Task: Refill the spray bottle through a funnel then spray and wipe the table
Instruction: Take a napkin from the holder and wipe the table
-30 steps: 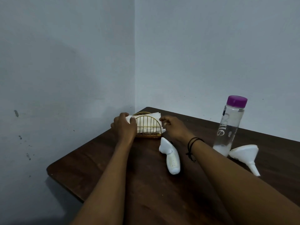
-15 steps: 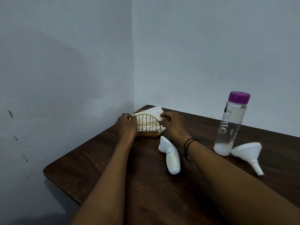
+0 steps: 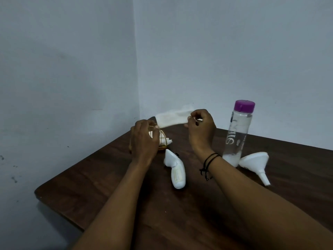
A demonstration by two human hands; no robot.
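**Tissue out, wipe coming up — but has the bottle been filled?**

The right hand is up above the counter, fingers pinched shut on a white tissue that streams out blurred to its left, clear of the wire holder. The left hand is clamped around that holder, pinning it down at the counter's far corner, with more tissues showing inside it.

Take the holder as the mark. Just in front of it, the white spray bottle lies on its side, touched by neither hand. Well off to the holder's right stands the clear water bottle, purple cap on, only a little liquid at the bottom. Leaning against that bottle's base, on its far side from the holder, the white funnel lies tipped over.

Where does that leave the task? The low water level and the discarded funnel suggest the refill is behind us, though the spray bottle is opaque, so that's a guess. No wet patch on the counter can be made out in this dim light, so whether spraying has happened I can't say. The wipe itself is plainly still ahead.
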